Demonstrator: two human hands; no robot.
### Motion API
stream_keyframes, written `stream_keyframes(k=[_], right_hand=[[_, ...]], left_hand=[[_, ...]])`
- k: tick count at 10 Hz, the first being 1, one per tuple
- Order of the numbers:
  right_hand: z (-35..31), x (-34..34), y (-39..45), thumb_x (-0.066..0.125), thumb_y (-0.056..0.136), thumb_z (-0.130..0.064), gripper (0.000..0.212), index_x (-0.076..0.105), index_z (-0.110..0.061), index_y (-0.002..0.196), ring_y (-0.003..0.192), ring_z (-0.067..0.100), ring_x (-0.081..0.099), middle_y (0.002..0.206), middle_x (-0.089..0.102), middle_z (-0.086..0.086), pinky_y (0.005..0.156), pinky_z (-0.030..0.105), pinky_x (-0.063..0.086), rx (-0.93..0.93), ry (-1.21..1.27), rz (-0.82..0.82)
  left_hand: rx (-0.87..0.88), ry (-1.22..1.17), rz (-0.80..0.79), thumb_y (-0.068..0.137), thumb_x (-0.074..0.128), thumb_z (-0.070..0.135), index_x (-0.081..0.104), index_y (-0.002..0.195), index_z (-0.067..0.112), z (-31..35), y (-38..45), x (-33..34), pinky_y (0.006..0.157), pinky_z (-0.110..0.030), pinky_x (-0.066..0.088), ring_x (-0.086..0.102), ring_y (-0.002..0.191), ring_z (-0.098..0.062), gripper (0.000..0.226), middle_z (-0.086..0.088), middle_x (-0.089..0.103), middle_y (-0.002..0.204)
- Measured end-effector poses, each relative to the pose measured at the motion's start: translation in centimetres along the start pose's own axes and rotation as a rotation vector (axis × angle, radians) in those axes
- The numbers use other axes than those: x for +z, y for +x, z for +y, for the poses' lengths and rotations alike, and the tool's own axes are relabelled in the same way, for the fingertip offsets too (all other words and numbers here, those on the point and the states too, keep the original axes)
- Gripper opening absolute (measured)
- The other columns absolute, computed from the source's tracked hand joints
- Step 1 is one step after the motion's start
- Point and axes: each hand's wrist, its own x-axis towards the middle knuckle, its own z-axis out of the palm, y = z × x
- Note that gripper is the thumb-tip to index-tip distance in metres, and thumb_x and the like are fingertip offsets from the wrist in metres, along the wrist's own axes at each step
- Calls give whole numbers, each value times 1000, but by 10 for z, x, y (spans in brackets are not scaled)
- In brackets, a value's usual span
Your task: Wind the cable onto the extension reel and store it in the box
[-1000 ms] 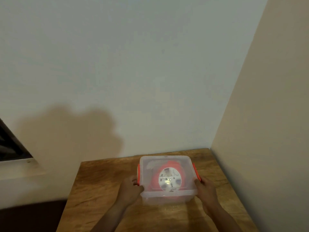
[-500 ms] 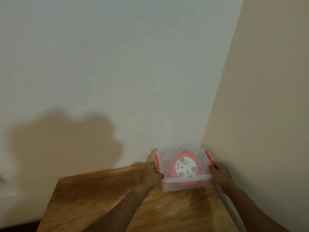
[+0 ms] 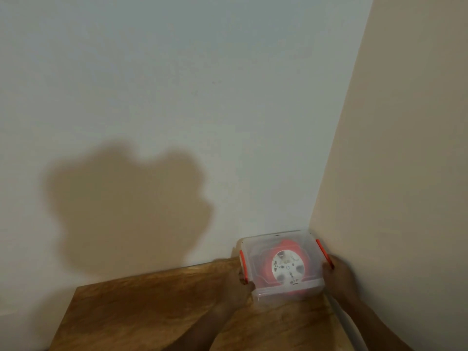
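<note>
From the head view, the clear plastic box (image 3: pixel 281 268) sat at the far right corner of the wooden bench (image 3: pixel 141 310), its back close against the rear wall (image 3: pixel 177 97) and its right side near the side wall (image 3: pixel 405 148). A second before, it had been out near the middle of the bench; both hands had since pushed it back into the corner. The lid was on, with an orange latch at each side, and the red reel (image 3: pixel 285 267) lay flat inside. No loose cable showed, though the picture was blurred. The left hand (image 3: pixel 236 282) gripped the box's left side, fingers curled at the latch. The right hand (image 3: pixel 336 273) held the right side by the other latch. The storing looked all but finished; only letting go seemed left.
</note>
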Motion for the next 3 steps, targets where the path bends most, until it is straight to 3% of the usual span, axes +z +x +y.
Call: stream_keyframes(k=[2, 3], right_hand=[[-2, -7, 2, 54, 92, -16, 11, 65, -16, 90, 69, 21, 63, 81, 69, 5, 66, 39, 55, -22, -172, -3], [-10, -7, 2, 59, 87, -28, 34, 55, -9, 115, 83, 29, 64, 98, 67, 12, 72, 37, 51, -17, -431, -7]], left_hand=[[150, 192, -28, 95, 65, 15, 69, 106, 28, -1, -4, -17, 82, -13, 56, 71, 93, -5, 17, 5, 75, 108], [154, 383, 115, 92, 64, 28, 59, 137, 17, 0, 0, -54, 99, -13, 43, 65, 117, -17, 46, -1, 66, 134]])
